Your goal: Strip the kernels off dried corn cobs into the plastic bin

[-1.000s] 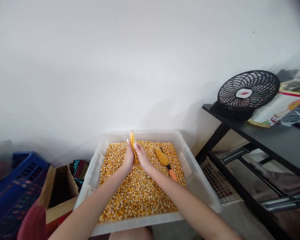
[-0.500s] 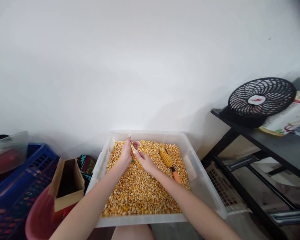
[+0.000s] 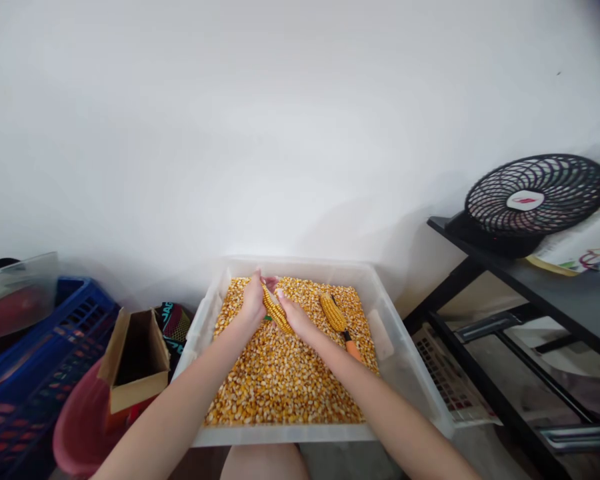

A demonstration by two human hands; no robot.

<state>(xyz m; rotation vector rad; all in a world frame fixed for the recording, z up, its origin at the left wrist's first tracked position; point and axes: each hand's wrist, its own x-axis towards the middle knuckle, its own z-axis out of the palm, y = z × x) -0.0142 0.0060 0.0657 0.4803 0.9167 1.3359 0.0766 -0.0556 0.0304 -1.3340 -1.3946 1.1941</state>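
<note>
A clear plastic tub holds a deep layer of loose yellow corn kernels. Over its far end, my left hand and my right hand both grip one yellow corn cob, which lies tilted between them, its far end at the left fingers. A second cob rests on the kernels to the right, beside an orange-handled tool.
A black fan stands on a dark table at the right, with printed packaging behind it. At the left are a blue crate, an open cardboard box and a red tub. A white wall is close behind.
The cob stood upright between my hands a second ago; now it is tilted down low over the kernels. The view has shifted a little to the left.
</note>
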